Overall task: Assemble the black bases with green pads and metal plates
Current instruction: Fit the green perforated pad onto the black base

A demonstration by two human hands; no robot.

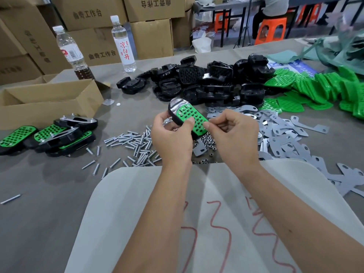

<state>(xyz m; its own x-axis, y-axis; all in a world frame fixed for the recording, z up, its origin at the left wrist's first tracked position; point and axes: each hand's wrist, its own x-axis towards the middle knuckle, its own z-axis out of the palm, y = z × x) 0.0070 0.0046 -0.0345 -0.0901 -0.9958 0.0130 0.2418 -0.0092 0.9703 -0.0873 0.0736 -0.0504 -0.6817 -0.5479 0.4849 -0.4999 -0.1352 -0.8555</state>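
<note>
Black base (178,113) gripped by both hands, above screws (136,146).

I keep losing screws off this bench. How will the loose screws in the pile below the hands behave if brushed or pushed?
The screws look like smooth round metal shafts, so they would probably roll readily; several strays lie apart from the pile. They look small and light, so a brushing left hand could likely scatter them. The table seems flat, with no rim visible.
</note>
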